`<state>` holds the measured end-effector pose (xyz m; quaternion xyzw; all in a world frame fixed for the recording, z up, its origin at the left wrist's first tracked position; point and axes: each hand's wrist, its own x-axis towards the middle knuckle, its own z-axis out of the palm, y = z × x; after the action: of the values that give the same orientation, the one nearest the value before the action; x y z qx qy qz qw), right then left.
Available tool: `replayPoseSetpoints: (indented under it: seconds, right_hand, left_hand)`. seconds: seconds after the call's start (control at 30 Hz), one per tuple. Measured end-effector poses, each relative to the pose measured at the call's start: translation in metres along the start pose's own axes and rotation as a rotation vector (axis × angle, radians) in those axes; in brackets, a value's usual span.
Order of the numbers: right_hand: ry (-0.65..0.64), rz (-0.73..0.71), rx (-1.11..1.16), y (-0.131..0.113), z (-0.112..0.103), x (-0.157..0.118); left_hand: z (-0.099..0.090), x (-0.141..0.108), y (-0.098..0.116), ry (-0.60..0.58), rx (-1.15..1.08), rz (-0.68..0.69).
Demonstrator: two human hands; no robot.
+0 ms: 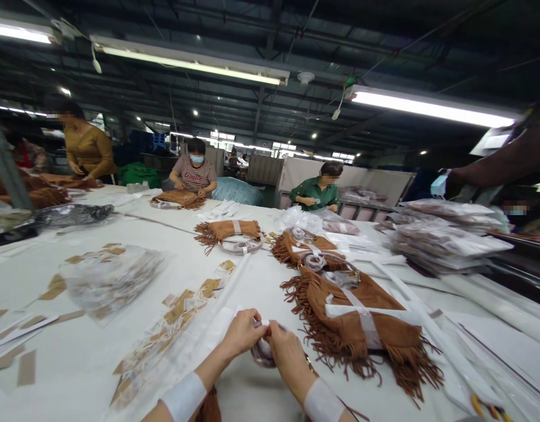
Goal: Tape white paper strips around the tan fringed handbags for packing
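Note:
My left hand and my right hand meet above the table's near edge, their fingertips pinched together. Between them is a coiled bag strap in greyish wrapping, with a small white strip at the fingertips. Part of the coil is hidden behind my right hand. Below my wrists, a bit of brown fringed suede shows at the bottom edge. Right of my hands lies a brown fringed suede bag, banded with pale wrap. White cuffs cover both my forearms.
Paper tags with strings lie left of my hands, beside a clear plastic bag. More fringed bags lie farther back. Wrapped bags are stacked at right. Orange-handled scissors lie near right. Several co-workers work around the table.

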<state>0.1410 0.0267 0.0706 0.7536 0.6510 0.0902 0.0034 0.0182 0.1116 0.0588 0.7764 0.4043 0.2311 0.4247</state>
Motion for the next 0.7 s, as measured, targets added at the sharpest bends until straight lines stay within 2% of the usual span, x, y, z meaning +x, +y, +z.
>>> replayPoseSetpoints:
  seconds: [0.27, 0.37, 0.43, 0.57, 0.7]
  right_hand:
    - [0.071, -0.053, -0.092, -0.003, -0.004, 0.008]
    - [0.199, -0.198, -0.196, -0.006, -0.010, 0.012]
    - [0.234, -0.305, -0.285, -0.007, -0.010, 0.015]
    - [0.174, -0.353, -0.379, -0.003, -0.002, 0.017]
    - [0.100, -0.395, -0.352, 0.001, 0.008, 0.021]
  left_hand:
    - [-0.003, -0.001, 0.001, -0.020, -0.025, 0.037]
    - [-0.006, 0.000, 0.003, -0.040, -0.032, 0.094]
    - [-0.007, 0.001, 0.003, -0.048, -0.039, 0.126]
    - [-0.005, 0.006, -0.002, -0.081, -0.053, 0.141]
    - [0.003, 0.016, -0.014, -0.148, -0.083, 0.157]
